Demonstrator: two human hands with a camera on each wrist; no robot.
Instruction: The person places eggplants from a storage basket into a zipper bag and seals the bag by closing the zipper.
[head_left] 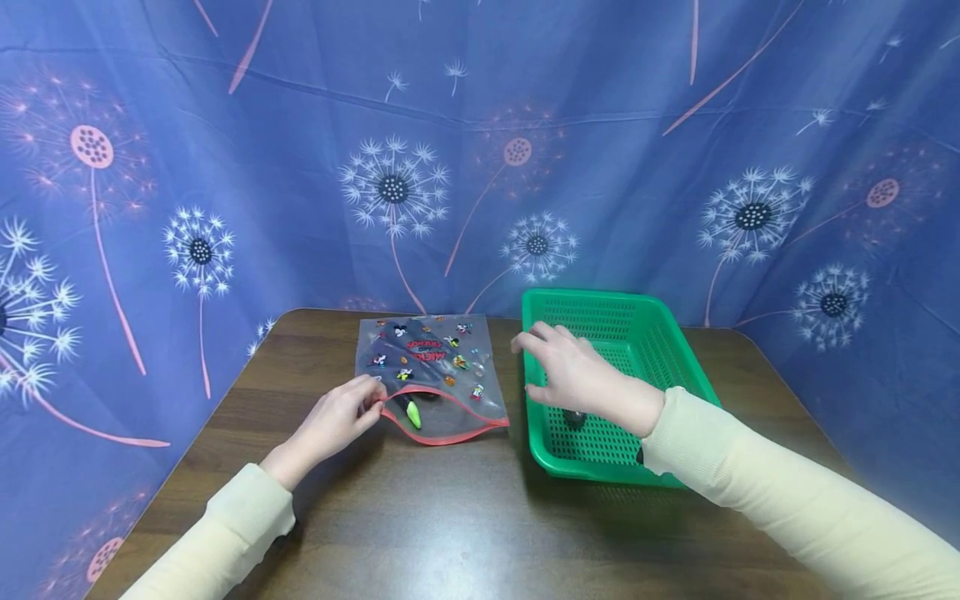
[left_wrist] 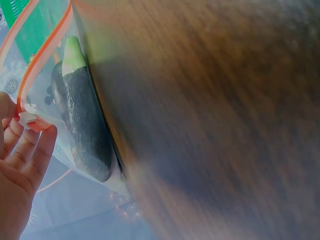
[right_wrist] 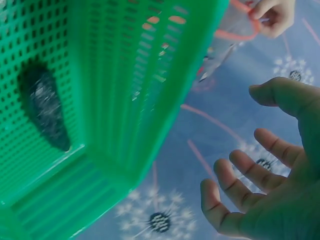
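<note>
My left hand [head_left: 337, 421] pinches the red-edged mouth of a clear zip bag [head_left: 423, 350] printed with small cartoon figures. The bag lies on the table, its mouth spread apart. Inside it, the left wrist view shows an eggplant [left_wrist: 87, 120] with a green stem end, and another dark rounded thing [left_wrist: 58, 87] partly behind it. My right hand [head_left: 573, 371] is over the left side of a green plastic basket [head_left: 534, 425], fingers spread and holding nothing. A dark, bumpy, tapered thing [right_wrist: 45, 106] lies on the basket floor; its kind is unclear.
A brown wooden table [head_left: 450, 533] carries the bag and, to its right, the basket. Behind them hangs a blue cloth [head_left: 300, 208] with a dandelion print. Another dark bit shows in the basket beside the right sleeve [head_left: 697, 446], mostly hidden.
</note>
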